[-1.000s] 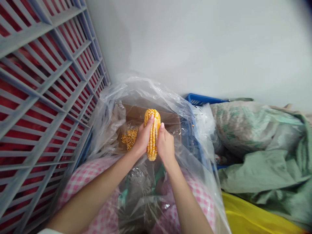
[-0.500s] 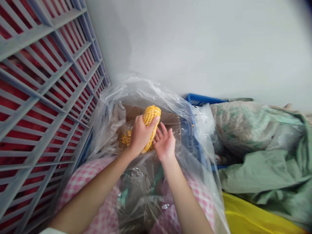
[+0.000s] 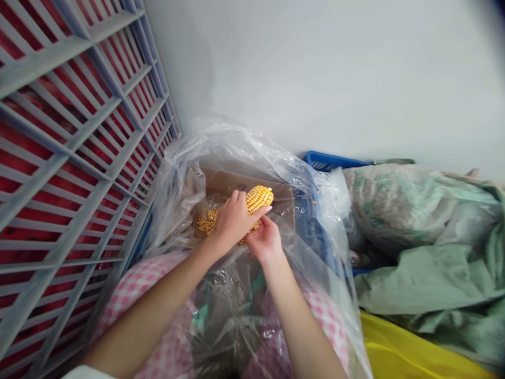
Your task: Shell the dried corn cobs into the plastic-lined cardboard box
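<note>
A yellow corn cob (image 3: 259, 199) is held over a clear plastic bag (image 3: 252, 147). My left hand (image 3: 232, 217) wraps round its upper part, thumb along the near side. My right hand (image 3: 265, 238) is closed round the cob's lower end, its fingers curled beneath and partly hidden. Loose corn kernels (image 3: 207, 221) lie in the bag, left of my left hand. Behind the cob, brown cardboard (image 3: 282, 202) shows inside the bag. The cob's lower half is mostly covered by my hands.
A grey slatted plastic crate (image 3: 106, 179) stands on the left. On the right are a blue basket (image 3: 331, 160), a stuffed woven sack (image 3: 394, 205), green cloth (image 3: 430, 279) and a yellow sheet (image 3: 418, 352). A pale wall (image 3: 315, 68) rises behind. Pink checked fabric (image 3: 150, 284) covers my legs.
The cob has tilted over to the right and sits lower. My right hand, open and beside the cob before, has closed round its lower end. My left hand keeps its hold.
</note>
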Tool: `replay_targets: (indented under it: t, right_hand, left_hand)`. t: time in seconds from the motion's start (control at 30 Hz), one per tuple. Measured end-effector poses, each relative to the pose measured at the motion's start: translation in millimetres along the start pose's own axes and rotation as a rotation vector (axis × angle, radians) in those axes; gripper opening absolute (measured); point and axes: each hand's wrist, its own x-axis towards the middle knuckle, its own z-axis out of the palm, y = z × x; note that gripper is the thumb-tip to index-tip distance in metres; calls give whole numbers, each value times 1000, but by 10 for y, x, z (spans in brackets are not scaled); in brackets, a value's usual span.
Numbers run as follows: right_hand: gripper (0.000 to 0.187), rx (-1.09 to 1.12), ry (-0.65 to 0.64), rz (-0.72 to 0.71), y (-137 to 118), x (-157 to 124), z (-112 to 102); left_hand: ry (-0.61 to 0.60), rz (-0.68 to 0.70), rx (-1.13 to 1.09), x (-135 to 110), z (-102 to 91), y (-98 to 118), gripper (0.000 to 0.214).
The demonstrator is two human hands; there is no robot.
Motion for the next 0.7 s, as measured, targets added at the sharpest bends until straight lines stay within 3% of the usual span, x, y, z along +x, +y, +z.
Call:
replay_targets:
  t: [0.33, 0.47, 0.6, 0.7]
  right_hand:
    - [30, 0, -16, 15, -89, -42, -30]
    - [36, -199, -87, -180, -169, -124, 3]
    - [50, -544, -77, -492, -209, -206, 38]
    - [56, -581, -61, -466, -208, -211, 38]
  left_hand:
    - [-80, -211, -726, 166, -69, -105, 50]
    - [-184, -323, -1093, 175, -115, -84, 53]
    - [-120, -338, -1208, 168, -117, -55, 50]
    - [-113, -328, -1201, 155, -94, -44, 49]
